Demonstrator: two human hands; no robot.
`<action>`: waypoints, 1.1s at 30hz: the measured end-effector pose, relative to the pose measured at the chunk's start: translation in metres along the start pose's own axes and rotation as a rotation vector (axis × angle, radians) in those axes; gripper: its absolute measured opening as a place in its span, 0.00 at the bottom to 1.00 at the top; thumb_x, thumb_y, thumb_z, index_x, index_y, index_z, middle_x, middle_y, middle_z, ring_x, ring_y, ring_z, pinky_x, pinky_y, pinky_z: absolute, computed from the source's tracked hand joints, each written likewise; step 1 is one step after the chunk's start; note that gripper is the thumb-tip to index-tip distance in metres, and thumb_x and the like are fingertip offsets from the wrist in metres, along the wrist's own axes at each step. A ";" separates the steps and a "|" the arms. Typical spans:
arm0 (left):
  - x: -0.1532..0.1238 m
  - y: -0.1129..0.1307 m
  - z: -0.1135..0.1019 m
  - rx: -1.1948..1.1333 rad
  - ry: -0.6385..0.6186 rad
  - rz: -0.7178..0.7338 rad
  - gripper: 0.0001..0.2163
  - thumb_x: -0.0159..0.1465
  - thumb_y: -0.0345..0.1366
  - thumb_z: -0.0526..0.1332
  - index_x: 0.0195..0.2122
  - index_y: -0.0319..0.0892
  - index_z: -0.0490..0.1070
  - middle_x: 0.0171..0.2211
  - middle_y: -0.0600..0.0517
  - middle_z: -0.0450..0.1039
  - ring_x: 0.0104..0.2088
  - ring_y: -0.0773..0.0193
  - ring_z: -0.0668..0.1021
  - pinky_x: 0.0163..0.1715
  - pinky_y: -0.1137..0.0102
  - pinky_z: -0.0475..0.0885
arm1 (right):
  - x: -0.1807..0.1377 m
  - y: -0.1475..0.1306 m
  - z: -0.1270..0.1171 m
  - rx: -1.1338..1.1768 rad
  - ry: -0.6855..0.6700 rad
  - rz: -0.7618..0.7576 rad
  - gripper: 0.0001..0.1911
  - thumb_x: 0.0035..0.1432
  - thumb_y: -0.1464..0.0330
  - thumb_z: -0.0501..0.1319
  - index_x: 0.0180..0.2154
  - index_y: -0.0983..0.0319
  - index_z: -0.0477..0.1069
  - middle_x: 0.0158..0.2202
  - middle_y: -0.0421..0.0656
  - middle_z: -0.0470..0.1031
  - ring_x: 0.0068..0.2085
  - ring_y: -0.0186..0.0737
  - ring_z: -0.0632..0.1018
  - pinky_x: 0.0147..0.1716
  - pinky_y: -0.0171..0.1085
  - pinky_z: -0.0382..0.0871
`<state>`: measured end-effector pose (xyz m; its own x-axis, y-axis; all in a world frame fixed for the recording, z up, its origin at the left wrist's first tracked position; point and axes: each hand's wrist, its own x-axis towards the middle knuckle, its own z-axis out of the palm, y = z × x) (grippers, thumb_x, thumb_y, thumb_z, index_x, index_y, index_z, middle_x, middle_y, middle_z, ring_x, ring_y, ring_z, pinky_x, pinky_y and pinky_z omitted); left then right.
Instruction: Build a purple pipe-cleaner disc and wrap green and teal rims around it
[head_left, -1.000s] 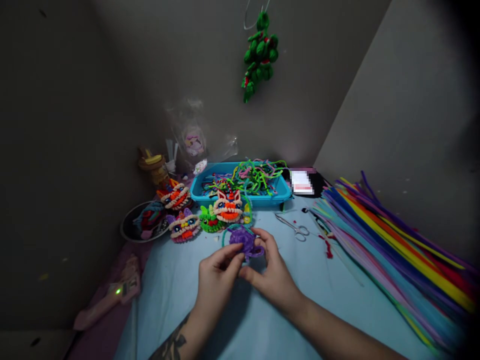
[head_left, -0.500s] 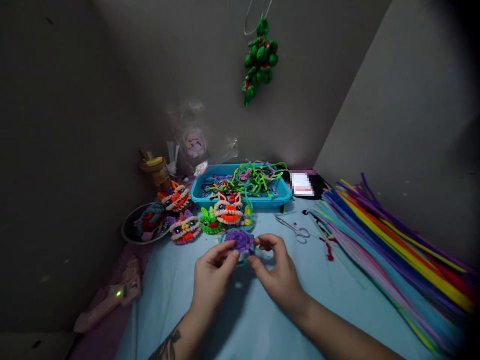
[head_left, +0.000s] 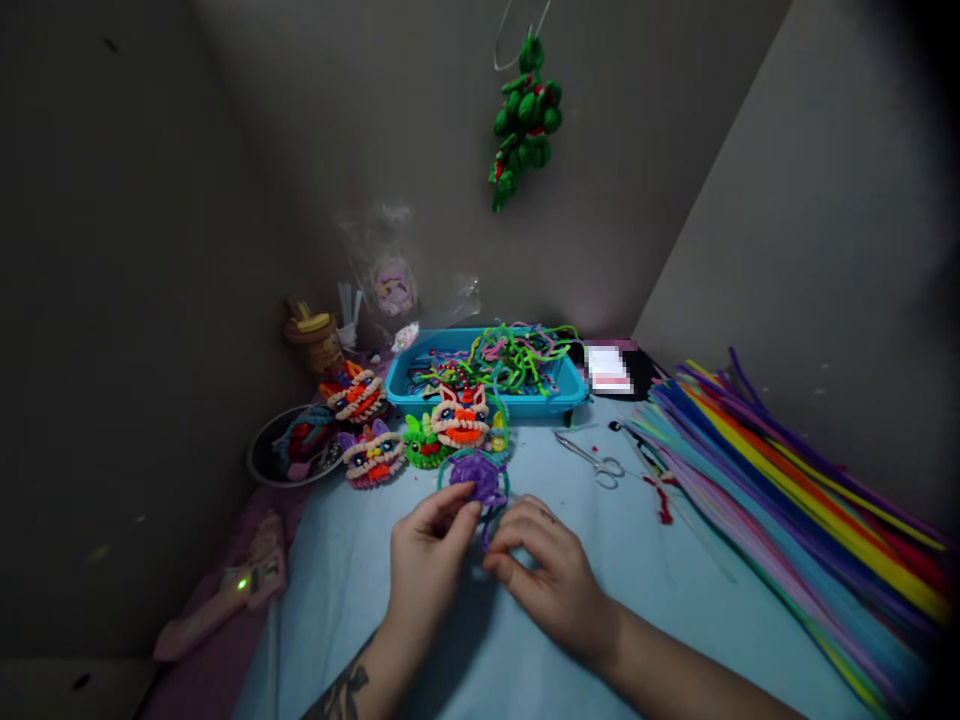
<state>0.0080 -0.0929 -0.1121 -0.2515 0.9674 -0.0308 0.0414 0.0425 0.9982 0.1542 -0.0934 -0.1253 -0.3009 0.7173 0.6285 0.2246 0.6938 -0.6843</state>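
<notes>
A round coil of purple pipe cleaner [head_left: 477,478] is pinched at its lower left edge between the thumb and fingers of my left hand [head_left: 429,550]. From the coil's lower right a loose purple end hangs down, and my right hand [head_left: 551,570] pinches its tip. A teal pipe cleaner ring [head_left: 442,466] shows around the coil; I cannot tell whether it is joined to it. Just behind are finished lion heads: a cream and orange one [head_left: 460,415], a green one [head_left: 426,442] and a cream and purple one [head_left: 373,455].
A blue tray [head_left: 487,400] of tangled pipe cleaners stands at the back. Scissors [head_left: 596,461] lie to the right, near a wide bundle of coloured pipe cleaners [head_left: 795,520]. On the left are a metal bowl [head_left: 259,465] and a pink glue gun [head_left: 217,610]. A green ornament [head_left: 525,120] hangs above.
My right hand has moved down from the coil's right edge, drawing the purple end downward. My left hand keeps its pinch on the coil.
</notes>
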 end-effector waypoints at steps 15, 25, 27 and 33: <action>-0.008 0.007 0.002 0.128 -0.041 0.160 0.08 0.53 0.35 0.66 0.33 0.41 0.81 0.23 0.51 0.79 0.20 0.68 0.72 0.23 0.75 0.69 | 0.009 0.006 0.000 0.005 0.313 0.482 0.06 0.54 0.66 0.62 0.28 0.60 0.68 0.24 0.38 0.70 0.26 0.35 0.71 0.27 0.33 0.65; -0.006 0.001 0.002 0.048 -0.095 0.066 0.10 0.52 0.37 0.67 0.34 0.39 0.80 0.22 0.50 0.78 0.21 0.66 0.74 0.22 0.74 0.69 | 0.012 0.008 -0.002 0.056 0.313 0.425 0.06 0.54 0.67 0.63 0.27 0.61 0.74 0.28 0.42 0.73 0.31 0.38 0.74 0.26 0.34 0.66; -0.004 0.001 0.001 0.013 -0.102 0.039 0.10 0.51 0.37 0.67 0.34 0.39 0.80 0.23 0.50 0.78 0.21 0.67 0.74 0.23 0.73 0.69 | 0.012 0.007 -0.002 0.036 0.304 0.413 0.06 0.54 0.66 0.63 0.28 0.61 0.75 0.29 0.43 0.73 0.31 0.38 0.74 0.25 0.34 0.65; -0.002 0.005 0.002 -0.061 -0.119 -0.037 0.12 0.49 0.37 0.69 0.33 0.38 0.80 0.22 0.50 0.77 0.19 0.70 0.71 0.20 0.76 0.65 | 0.011 0.007 -0.002 -0.066 0.367 0.394 0.05 0.53 0.65 0.64 0.30 0.60 0.76 0.31 0.43 0.74 0.32 0.38 0.74 0.26 0.34 0.66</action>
<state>0.0108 -0.0940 -0.1073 -0.1354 0.9883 -0.0703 -0.0254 0.0675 0.9974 0.1545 -0.0806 -0.1230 0.1587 0.8910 0.4255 0.3166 0.3623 -0.8767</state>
